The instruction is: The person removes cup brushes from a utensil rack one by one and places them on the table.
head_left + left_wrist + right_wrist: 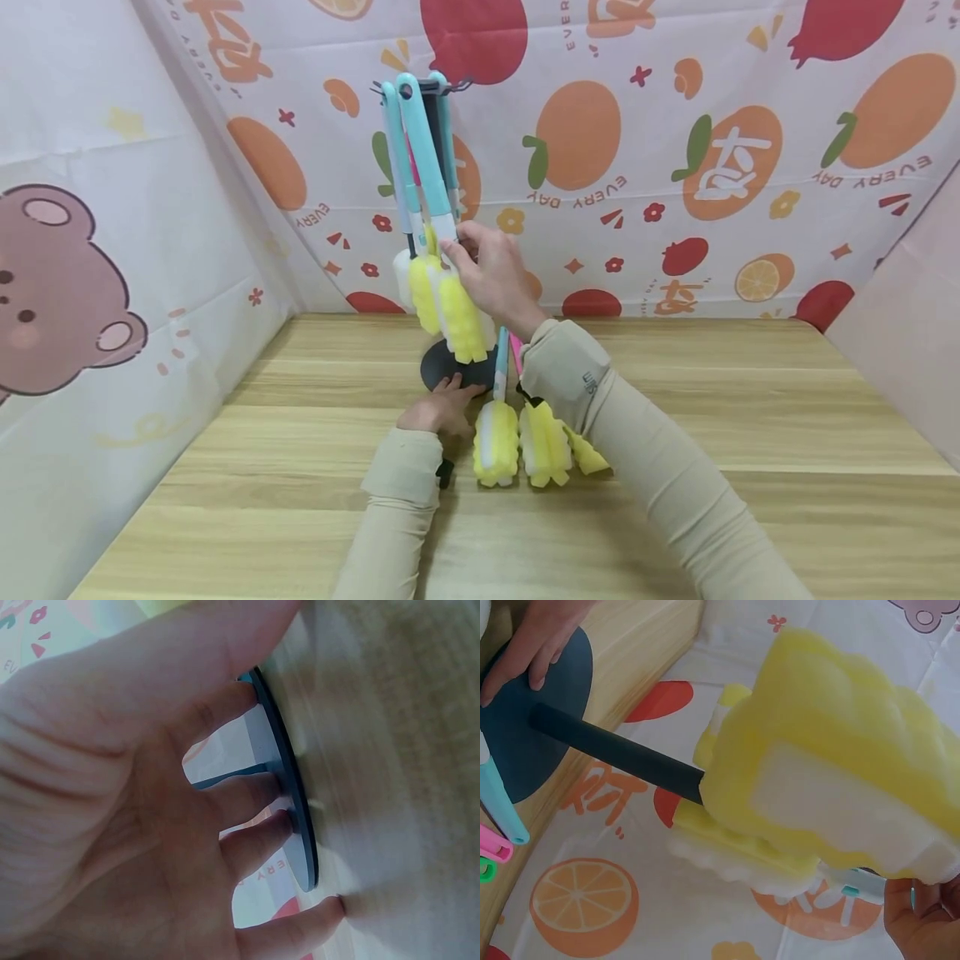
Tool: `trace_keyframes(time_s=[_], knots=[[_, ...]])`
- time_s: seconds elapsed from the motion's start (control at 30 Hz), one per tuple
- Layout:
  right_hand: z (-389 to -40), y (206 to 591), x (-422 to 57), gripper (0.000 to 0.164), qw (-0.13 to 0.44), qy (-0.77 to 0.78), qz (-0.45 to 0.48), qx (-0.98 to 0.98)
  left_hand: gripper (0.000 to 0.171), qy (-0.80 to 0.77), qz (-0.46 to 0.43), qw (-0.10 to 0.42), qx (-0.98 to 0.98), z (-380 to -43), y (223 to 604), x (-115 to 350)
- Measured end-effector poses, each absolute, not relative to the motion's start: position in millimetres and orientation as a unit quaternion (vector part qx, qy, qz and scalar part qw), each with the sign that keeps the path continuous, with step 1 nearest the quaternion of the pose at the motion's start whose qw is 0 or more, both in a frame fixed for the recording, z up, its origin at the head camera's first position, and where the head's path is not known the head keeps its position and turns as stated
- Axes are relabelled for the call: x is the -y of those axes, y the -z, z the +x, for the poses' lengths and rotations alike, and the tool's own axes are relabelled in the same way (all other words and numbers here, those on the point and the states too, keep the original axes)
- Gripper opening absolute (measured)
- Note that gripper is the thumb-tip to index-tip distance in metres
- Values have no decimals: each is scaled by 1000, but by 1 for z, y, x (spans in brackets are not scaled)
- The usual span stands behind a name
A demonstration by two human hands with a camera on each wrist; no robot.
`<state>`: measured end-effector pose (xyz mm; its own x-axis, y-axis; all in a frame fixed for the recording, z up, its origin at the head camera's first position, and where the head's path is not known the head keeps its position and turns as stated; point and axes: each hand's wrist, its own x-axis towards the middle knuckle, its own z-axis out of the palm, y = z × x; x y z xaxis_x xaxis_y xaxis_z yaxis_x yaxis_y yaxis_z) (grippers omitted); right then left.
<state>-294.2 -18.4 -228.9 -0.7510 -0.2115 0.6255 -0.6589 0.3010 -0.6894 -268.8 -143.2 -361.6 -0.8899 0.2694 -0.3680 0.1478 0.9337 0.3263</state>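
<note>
Turquoise-handled, yellow-and-white sponge brush (437,202): was up at the dark wire hooks (459,86), twelve o'clock above the round black base (435,367).
Your right hand (495,271): pinched its white neck (445,226).
Your left hand (442,408): touched the base's six-o'clock edge, fingers extended.
Sponge head (461,321): seemed light, squashy.
Handle (423,150): looked stiff, perhaps slippery.
Neck: probably offered you the firmest hold.

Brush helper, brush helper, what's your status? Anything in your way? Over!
Right hand holds front sponge brush, handle top up at stand's hooks. Left hand on dark round base. Other hanging brushes close behind.
</note>
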Motion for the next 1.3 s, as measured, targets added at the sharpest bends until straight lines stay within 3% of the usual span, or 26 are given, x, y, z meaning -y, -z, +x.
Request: trace_keyframes(time_s=[1.3], knots=[[-289,233,10,18,220,-514,297,774,72,-152,106,211,-960,-269,361,144]])
